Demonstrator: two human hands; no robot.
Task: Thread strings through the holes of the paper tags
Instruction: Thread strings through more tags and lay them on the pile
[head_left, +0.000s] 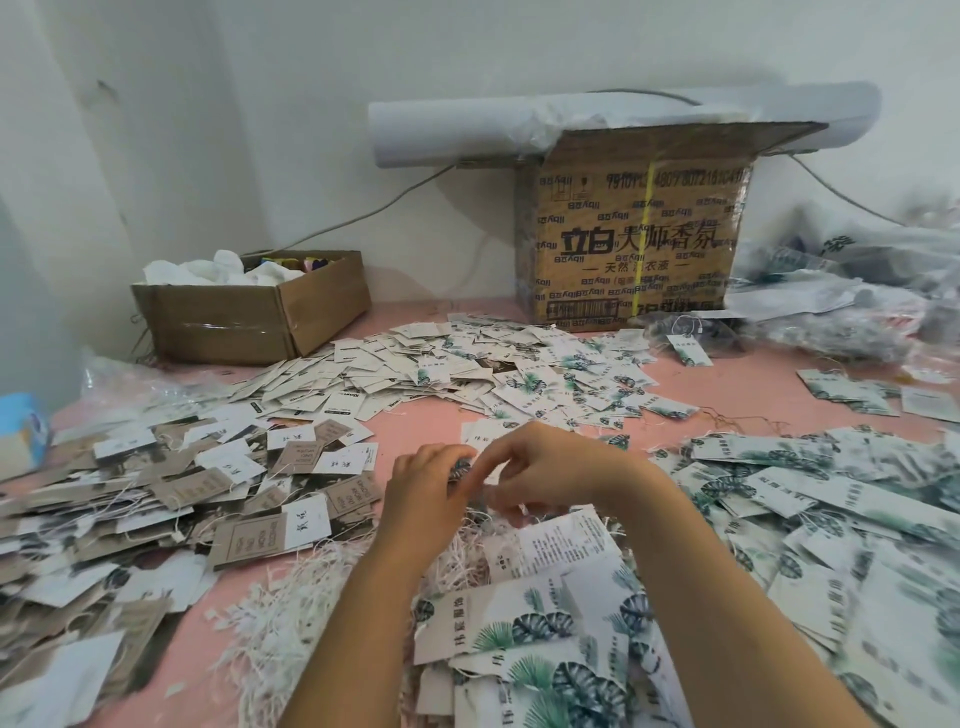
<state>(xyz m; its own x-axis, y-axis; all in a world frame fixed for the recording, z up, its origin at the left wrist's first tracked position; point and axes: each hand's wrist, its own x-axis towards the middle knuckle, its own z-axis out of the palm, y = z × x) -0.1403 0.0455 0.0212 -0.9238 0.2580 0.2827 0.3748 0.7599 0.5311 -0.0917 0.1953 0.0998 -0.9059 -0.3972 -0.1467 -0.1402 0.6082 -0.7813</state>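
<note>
You're pinching one leaf-print tag with your left hand, right hand curling beside it, grip unclear, two boxes sitting behind

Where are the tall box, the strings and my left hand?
tall box (634, 244), head view, on its printed front face.
strings (280, 616), head view, middle of the white heap.
left hand (423, 488), head view, back of the hand; it holds a tag (460, 470).

White wall was scuffed, a cable trailing along it. Pink tabletop lay under even, soft light.
</note>
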